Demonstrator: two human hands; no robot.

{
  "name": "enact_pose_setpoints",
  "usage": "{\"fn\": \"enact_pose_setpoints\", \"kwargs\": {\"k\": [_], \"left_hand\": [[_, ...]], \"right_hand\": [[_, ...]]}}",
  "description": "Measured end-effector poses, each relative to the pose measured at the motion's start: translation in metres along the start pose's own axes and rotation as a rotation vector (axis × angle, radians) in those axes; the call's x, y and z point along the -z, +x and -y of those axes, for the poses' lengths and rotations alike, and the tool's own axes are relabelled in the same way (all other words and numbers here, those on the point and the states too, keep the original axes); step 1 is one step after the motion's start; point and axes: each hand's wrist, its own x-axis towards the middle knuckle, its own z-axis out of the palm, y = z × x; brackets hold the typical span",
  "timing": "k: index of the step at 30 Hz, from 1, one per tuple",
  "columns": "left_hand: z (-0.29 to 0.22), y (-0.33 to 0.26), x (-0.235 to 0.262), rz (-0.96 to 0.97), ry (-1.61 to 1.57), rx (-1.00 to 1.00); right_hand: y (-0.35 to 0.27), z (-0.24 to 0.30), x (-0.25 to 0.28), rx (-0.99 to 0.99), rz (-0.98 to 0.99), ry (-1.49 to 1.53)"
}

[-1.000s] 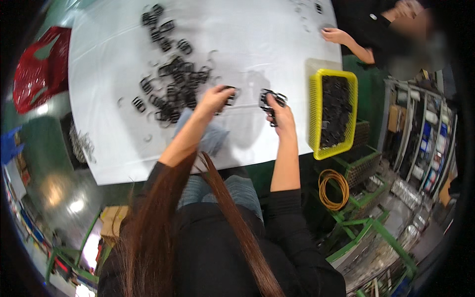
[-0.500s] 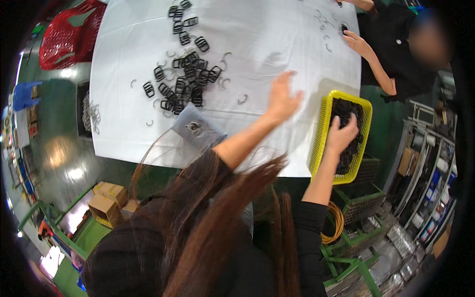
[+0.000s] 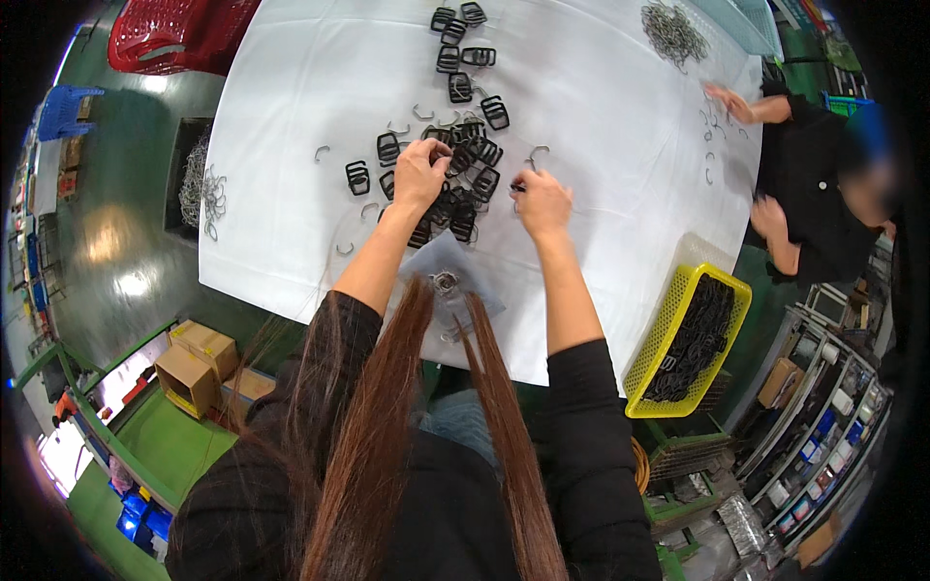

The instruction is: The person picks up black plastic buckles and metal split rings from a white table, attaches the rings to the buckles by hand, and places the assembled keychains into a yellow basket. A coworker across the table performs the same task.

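A heap of black plastic buckles lies on a white table, with bent metal wire hooks scattered around it. My left hand rests on the near side of the heap, fingers curled over buckles there. My right hand sits just right of the heap, pinching a small dark piece at its fingertips. Long brown hair hangs down over the table's near edge.
A yellow basket full of black buckles stands at the table's right corner. Another person in black works at the far right, next to a pile of wire hooks. A red basket and cardboard boxes are on the left.
My right hand has come out of the yellow basket and back to the heap. My left hand has moved from the bare cloth onto the buckles.
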Motion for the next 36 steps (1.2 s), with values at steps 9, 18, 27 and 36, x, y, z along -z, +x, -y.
{"fn": "enact_pose_setpoints", "kwargs": {"k": [9, 18, 27, 36], "left_hand": [[-0.032, 0.016, -0.016, -0.009, 0.355, -0.529], [-0.025, 0.034, 0.028, 0.435, 0.125, -0.304], [0.024, -0.002, 0.105, 0.466, -1.110, 0.456], [0.047, 0.005, 0.106, 0.313, -0.215, 0.379]], "right_hand": [[-0.029, -0.025, 0.031, -0.370, -0.120, 0.891], [-0.044, -0.033, 0.039, -0.553, -0.022, 1.623], [0.039, -0.003, 0.028, -0.187, -0.035, 0.633], [0.084, 0.003, 0.030, -0.450, 0.162, 1.453]]}}
